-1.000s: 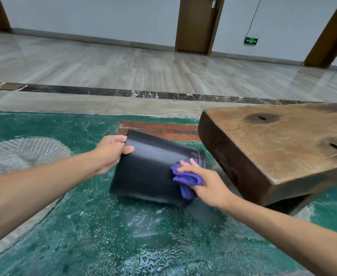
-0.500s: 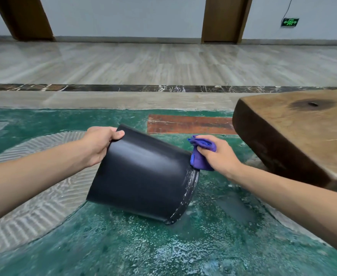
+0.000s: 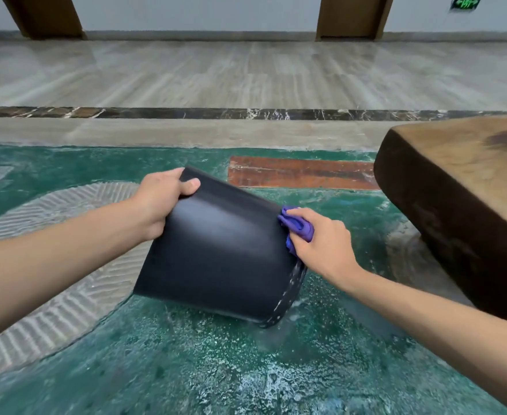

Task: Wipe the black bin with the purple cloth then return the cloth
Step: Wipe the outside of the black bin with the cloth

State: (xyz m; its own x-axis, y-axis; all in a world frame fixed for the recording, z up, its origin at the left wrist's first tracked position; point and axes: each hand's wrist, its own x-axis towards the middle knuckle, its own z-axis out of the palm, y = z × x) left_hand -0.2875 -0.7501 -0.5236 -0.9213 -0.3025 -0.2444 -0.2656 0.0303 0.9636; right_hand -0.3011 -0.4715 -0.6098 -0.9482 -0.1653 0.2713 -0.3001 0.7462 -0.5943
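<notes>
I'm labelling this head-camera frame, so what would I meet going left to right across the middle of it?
left hand → black bin → purple cloth → right hand → wooden bench

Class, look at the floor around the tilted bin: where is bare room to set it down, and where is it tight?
Bare green floor lies open in front of the bin, between both forearms. Behind it, floor runs free to the red-brown strip. It is tight on the right, where the right hand with the cloth nears the wooden slab.
</notes>
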